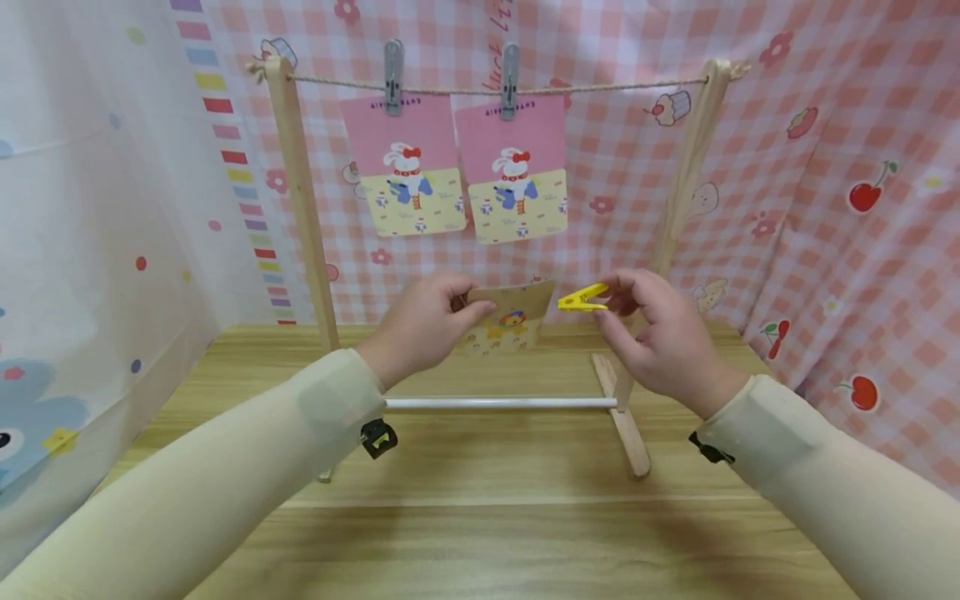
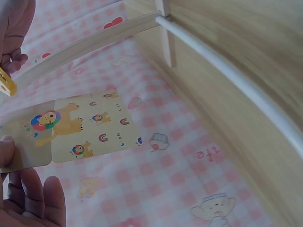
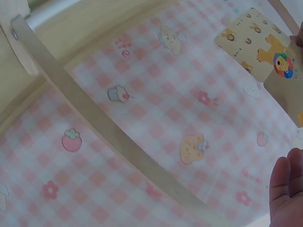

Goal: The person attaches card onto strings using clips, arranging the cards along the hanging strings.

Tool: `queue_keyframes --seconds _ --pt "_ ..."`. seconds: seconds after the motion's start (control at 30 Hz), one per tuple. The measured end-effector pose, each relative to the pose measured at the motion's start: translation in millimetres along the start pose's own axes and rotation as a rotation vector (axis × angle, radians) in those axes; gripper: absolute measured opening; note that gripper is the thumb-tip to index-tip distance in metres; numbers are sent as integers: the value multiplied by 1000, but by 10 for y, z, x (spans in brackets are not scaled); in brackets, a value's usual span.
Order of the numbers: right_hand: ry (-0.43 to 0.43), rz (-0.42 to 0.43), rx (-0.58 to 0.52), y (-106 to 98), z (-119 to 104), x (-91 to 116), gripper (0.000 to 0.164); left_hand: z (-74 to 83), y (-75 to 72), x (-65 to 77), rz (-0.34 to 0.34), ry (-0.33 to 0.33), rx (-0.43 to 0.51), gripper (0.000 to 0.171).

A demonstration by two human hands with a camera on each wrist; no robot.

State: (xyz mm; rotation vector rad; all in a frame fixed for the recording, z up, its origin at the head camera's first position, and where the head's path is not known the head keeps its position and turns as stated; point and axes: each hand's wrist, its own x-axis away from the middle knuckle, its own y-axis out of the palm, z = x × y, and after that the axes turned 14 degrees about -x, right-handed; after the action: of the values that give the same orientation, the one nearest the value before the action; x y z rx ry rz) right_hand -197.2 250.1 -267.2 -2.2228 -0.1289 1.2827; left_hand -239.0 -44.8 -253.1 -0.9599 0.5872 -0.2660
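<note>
My left hand (image 1: pixel 420 327) pinches a folded card (image 1: pixel 517 319) between thumb and fingers, below the line. In the left wrist view the card (image 2: pixel 90 127) shows a tan part and a cream part printed with a lion and rainbows. To its right, my right hand (image 1: pixel 663 337) holds a yellow clothespin (image 1: pixel 573 302) by its handle end, its nose pointing at the card with a small gap between. Two pink-and-yellow cards, a left one (image 1: pixel 408 167) and a right one (image 1: pixel 516 171), hang from the rope (image 1: pixel 615 87) under grey clothespins (image 1: pixel 393 79).
A wooden frame has a left post (image 1: pixel 302 192) and a right post (image 1: pixel 693 158), joined low down by a white rod (image 1: pixel 495 403). It stands on a wood-grain table (image 1: pixel 495 533). Checked pink cloth (image 1: pixel 622 225) hangs behind.
</note>
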Motion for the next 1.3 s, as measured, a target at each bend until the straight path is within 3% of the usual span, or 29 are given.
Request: queue_keyframes --seconds 0.23,0.63,1.1,1.3 --pt "-11 19 8 -87 -66 -96 28 103 -87 -111 44 24 -26 28" --pt "-45 67 58 -235 -121 -232 29 351 -238 -303 61 43 -92 18" --pt "-70 137 84 -411 -217 -426 27 582 -370 -495 144 79 -95 20" --pt "-69 191 112 -495 -280 -551 27 693 -429 -568 152 57 -113 23"
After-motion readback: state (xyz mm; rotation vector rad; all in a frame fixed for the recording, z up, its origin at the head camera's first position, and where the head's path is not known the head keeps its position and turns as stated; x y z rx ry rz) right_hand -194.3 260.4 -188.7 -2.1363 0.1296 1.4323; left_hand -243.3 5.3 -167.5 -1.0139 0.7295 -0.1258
